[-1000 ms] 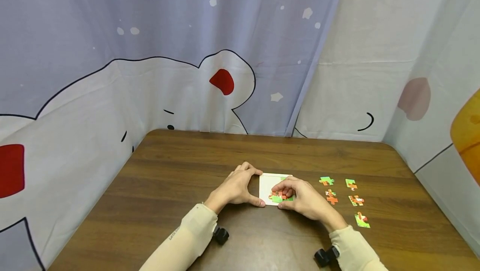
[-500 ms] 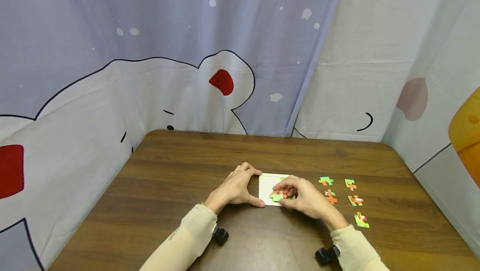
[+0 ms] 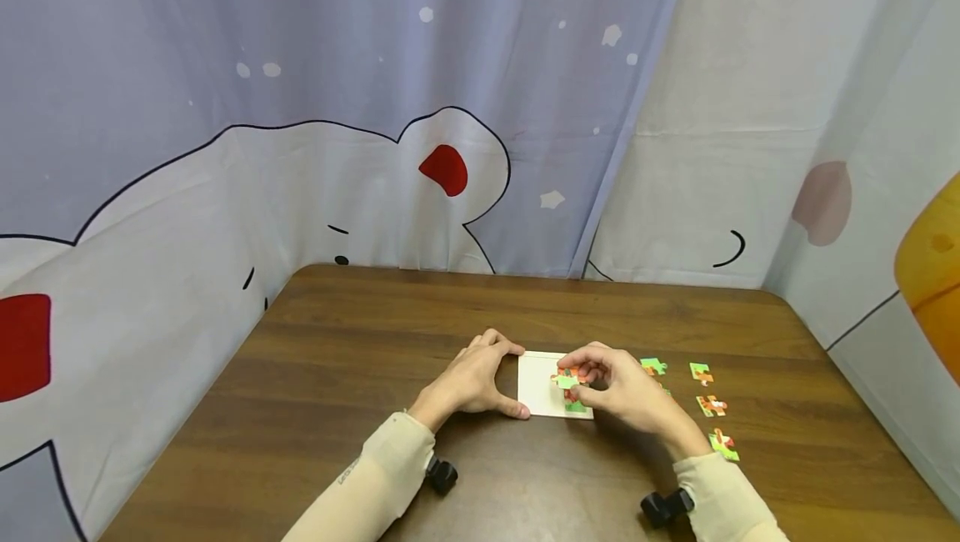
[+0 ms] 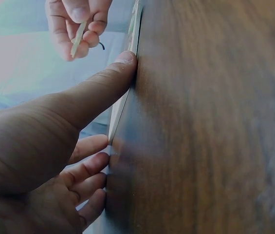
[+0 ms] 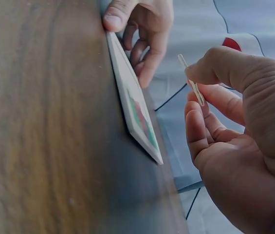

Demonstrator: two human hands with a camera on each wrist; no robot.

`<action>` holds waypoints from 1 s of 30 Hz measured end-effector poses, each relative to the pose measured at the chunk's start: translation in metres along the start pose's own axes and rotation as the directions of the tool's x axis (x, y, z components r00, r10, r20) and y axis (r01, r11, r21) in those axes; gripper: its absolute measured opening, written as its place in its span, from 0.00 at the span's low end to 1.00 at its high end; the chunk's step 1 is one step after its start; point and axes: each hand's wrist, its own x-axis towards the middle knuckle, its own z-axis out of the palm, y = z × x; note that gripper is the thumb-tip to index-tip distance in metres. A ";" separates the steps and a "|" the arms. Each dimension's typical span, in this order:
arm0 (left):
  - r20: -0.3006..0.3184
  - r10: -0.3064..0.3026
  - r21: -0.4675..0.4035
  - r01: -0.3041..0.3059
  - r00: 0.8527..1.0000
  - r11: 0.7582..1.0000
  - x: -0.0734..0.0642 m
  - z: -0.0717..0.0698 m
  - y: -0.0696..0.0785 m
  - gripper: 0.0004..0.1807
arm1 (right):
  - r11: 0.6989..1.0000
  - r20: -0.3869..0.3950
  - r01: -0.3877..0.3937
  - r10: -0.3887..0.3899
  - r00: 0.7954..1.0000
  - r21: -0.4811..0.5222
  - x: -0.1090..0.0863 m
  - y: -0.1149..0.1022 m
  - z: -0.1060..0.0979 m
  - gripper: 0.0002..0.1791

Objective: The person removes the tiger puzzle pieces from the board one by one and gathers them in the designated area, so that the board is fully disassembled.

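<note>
My left hand (image 3: 468, 377) grips the left side of a square white puzzle board (image 3: 536, 388), thumb at the near corner and fingers at the far one. Between thumb and fingers, my right hand (image 3: 626, 392) pinches a green and orange jigsaw piece (image 3: 566, 381) above the board's right part. Seen edge-on in the right wrist view, the held jigsaw piece (image 5: 198, 93) is thin and apart from the board (image 5: 127, 83). Green and red pieces (image 3: 576, 407) lie at the board's near right corner; the right hand covers the far right part.
Several loose jigsaw pieces lie on the brown wooden table (image 3: 360, 317) right of the board, among them a corner-like piece (image 3: 701, 373), an orange one (image 3: 711, 405) and a green and red one (image 3: 723, 444). A printed curtain (image 3: 360, 183) hangs behind the table.
My right hand has lifted the jigsaw piece off the board's near area and shifted slightly away and right with it, uncovering pieces at the near right corner. My left hand stays put.
</note>
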 end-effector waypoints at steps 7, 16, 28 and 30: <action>0.001 0.011 -0.007 -0.011 1.000 1.000 0.000 0.003 0.001 0.55 | 1.000 -0.028 -0.001 0.001 1.000 -0.003 -0.009 -0.001 -0.018 0.19; -0.003 0.023 0.006 -0.023 1.000 1.000 0.001 0.003 0.000 0.54 | 0.998 -0.091 -0.034 0.030 0.995 -0.047 -0.028 -0.007 -0.059 0.19; -0.004 0.024 0.002 -0.024 1.000 1.000 0.000 0.002 -0.002 0.54 | 0.990 -0.148 -0.087 0.070 0.986 -0.108 -0.048 -0.009 -0.090 0.18; -0.004 0.025 -0.002 -0.025 1.000 1.000 0.001 0.002 -0.002 0.54 | 0.990 -0.156 -0.078 0.059 0.986 -0.119 -0.050 -0.009 -0.093 0.18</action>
